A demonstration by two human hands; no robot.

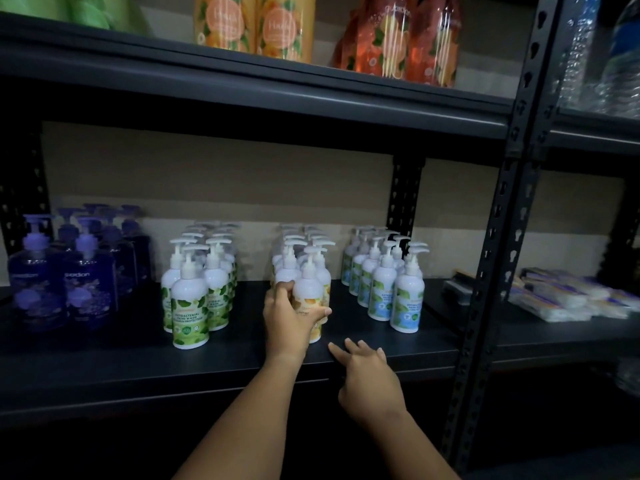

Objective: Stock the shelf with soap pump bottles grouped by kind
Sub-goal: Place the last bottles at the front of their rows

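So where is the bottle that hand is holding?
The yellow-label bottle stands front of the third group on the middle shelf, between green-label bottles and blue-label bottles.

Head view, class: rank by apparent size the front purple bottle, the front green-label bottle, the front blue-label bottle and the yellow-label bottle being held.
1. Front purple bottle, clearly largest.
2. Front green-label bottle, yellow-label bottle in the left hand, and front blue-label bottle: they look alike, so I won't rank them.
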